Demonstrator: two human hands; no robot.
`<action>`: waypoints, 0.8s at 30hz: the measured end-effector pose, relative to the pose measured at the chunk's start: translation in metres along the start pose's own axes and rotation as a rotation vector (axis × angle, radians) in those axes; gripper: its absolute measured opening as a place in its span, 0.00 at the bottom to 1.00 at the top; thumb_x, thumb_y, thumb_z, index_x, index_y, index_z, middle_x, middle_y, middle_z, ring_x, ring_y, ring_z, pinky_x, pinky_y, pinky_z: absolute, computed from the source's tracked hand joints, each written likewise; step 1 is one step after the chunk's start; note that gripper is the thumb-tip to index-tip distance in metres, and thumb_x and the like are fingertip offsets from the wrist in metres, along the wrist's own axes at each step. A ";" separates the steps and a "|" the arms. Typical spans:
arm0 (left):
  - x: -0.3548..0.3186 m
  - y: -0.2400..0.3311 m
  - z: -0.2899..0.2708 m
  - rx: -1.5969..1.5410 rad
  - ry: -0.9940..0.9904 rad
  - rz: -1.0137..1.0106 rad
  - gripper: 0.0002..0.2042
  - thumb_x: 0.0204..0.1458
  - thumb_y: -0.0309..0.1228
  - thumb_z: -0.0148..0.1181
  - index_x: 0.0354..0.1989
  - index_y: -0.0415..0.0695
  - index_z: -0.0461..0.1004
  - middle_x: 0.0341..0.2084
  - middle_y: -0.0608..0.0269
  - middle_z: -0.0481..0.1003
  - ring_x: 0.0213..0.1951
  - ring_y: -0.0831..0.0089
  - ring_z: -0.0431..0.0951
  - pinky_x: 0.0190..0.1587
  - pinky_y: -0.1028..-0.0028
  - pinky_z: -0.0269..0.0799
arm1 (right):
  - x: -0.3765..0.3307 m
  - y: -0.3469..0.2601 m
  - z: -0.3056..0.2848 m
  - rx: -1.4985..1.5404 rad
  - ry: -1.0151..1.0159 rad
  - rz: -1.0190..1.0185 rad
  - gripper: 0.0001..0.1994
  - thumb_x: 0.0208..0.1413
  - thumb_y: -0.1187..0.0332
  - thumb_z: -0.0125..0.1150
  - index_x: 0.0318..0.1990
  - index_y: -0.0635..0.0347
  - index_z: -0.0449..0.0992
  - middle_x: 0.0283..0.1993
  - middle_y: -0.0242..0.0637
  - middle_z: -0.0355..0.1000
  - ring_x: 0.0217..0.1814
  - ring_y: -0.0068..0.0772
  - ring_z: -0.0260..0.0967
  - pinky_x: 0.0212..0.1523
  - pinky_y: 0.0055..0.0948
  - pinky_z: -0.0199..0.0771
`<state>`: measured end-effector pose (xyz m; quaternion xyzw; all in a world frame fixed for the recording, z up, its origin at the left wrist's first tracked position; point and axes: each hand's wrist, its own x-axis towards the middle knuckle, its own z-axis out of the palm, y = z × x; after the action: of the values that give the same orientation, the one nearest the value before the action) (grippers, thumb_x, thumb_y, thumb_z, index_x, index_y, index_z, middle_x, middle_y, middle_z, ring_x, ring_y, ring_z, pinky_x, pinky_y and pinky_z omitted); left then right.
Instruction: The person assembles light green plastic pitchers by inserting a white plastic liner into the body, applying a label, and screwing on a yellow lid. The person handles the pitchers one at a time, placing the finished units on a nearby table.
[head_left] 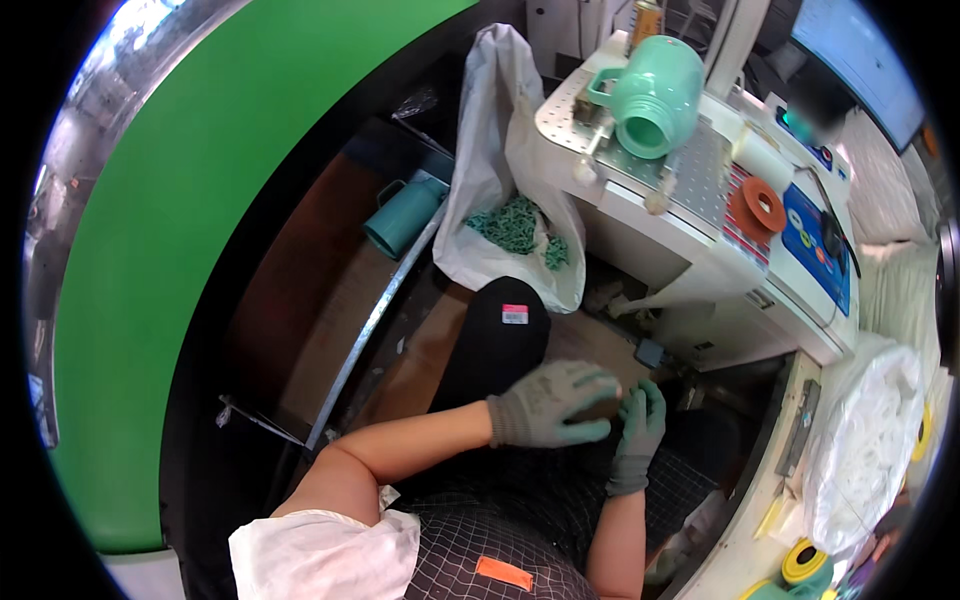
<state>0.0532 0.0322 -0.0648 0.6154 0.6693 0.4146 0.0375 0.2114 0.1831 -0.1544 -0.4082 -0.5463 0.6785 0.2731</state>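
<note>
Both my hands hover above my lap in grey-green knitted gloves. My left hand (555,403) reaches across with its fingers stretched and the thumb apart, and nothing shows in it. Beside it my right hand (640,432) points upward, its fingers lightly bent and apart, with no object visible in it. The fingertips of both hands are close together. Past my hands, a mint-green jug (672,85) with a handle lies tipped on a perforated metal plate (705,165), its round mouth toward me. A second, teal jug (402,218) lies in the low bin at left.
Ahead of my knee stands an open white sack (480,130) holding curly green scraps (512,225). An orange ring-shaped roll (757,208) and a blue control panel (818,245) are on the white machine. A plastic-lined container (865,455) stands at right. A green curved surface (170,250) fills the left.
</note>
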 end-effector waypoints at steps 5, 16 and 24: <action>-0.019 -0.134 -0.093 0.174 0.735 -0.414 0.22 0.57 0.28 0.71 0.58 0.37 0.72 0.53 0.45 0.78 0.54 0.54 0.79 0.59 0.61 0.74 | -0.002 0.006 0.017 -0.054 -0.138 0.092 0.16 0.71 0.68 0.61 0.62 0.65 0.76 0.50 0.32 0.75 0.47 0.20 0.71 0.48 0.24 0.75; -0.199 -0.482 -0.134 -0.173 0.835 -1.464 0.29 0.63 0.47 0.64 0.60 0.31 0.77 0.52 0.46 0.82 0.52 0.54 0.81 0.58 0.58 0.74 | 0.003 0.032 0.038 -0.160 -0.231 0.231 0.15 0.70 0.69 0.65 0.60 0.63 0.77 0.45 0.29 0.77 0.40 0.16 0.72 0.41 0.19 0.74; -0.183 -0.532 -0.135 -0.035 0.793 -1.430 0.29 0.63 0.47 0.63 0.59 0.30 0.78 0.52 0.46 0.82 0.51 0.55 0.82 0.57 0.58 0.74 | -0.003 0.037 0.058 -0.507 -0.366 -0.012 0.15 0.67 0.65 0.67 0.55 0.64 0.80 0.51 0.47 0.80 0.50 0.37 0.81 0.53 0.35 0.79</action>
<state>-0.4000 -0.1387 -0.3807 -0.1531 0.8571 0.4879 0.0631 0.1668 0.1412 -0.1854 -0.3309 -0.7406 0.5813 0.0636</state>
